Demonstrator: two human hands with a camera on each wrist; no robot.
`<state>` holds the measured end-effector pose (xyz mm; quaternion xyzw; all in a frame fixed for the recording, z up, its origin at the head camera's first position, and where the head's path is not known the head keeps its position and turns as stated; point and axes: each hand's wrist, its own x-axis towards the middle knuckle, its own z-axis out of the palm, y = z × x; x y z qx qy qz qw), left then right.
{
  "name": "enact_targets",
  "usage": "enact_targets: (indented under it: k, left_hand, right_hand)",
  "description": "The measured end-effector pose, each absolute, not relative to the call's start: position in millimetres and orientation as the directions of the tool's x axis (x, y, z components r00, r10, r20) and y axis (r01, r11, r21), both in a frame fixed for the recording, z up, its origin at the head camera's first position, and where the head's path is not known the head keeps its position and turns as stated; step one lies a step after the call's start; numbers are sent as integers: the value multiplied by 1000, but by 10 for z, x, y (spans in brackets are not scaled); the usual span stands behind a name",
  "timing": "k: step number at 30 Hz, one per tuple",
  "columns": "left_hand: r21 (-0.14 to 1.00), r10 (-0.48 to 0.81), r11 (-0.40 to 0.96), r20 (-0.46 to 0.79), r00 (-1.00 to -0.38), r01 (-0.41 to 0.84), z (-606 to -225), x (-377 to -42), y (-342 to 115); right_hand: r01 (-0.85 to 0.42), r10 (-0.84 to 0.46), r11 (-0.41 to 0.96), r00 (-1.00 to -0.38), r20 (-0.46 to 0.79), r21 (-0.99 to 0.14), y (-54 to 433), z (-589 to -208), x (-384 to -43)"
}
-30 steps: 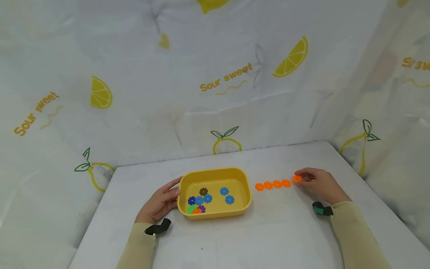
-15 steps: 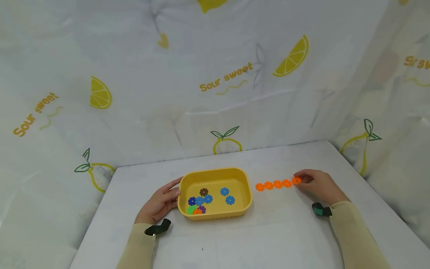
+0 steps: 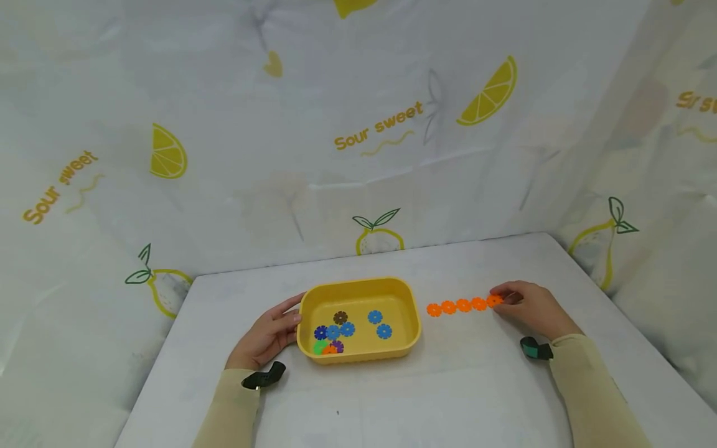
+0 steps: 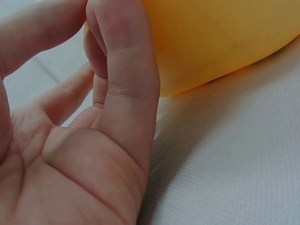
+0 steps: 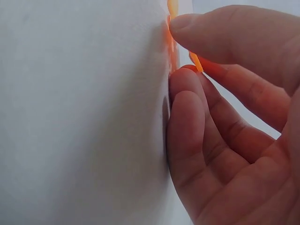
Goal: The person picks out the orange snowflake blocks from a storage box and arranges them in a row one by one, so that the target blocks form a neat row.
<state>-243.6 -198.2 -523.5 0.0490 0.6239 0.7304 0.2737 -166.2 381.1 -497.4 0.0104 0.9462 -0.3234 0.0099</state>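
Observation:
My left hand (image 3: 269,335) grips the left end of a shallow yellow plastic tray (image 3: 386,353), its thumb at the rim. In the left wrist view, curled fingers (image 4: 129,70) lie against the yellow wall. Right of the tray, my right hand (image 3: 532,306) pinches an orange snowflake disc (image 3: 494,301) between thumb and fingers. That disc is at the right end of a row of orange snowflake discs (image 3: 463,305) on the table, right up against its neighbour. In the right wrist view the disc's edge (image 5: 196,62) shows between the fingers, with the other fingertips close to the tabletop.
Inside the tray lie loose snowflake discs: a brown one (image 3: 340,318), several blue ones (image 3: 374,317), a green one (image 3: 320,347), a purple one and an orange one (image 3: 329,350). The white table (image 3: 414,404) ends at a lemon-printed cloth (image 3: 252,205) behind.
My right hand has lowered the orange snowflake disc slightly, closing the gap to the row's right end. The left hand and the tray have stayed in place.

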Motion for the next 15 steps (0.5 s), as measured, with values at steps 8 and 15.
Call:
enact_targets:
  k: [8, 15]
  left_hand:
    - [935, 459, -93, -266, -847, -343, -5218, -2424, -1970]
    - [940, 476, -83, -255, -842, -331, -5180, -2409, -1969]
  right_hand:
    - [19, 7, 789, -1000, -22, -614, 3827, -4987, -1663]
    - [17, 4, 794, -1000, -22, -608, 3823, -4977, -1659]
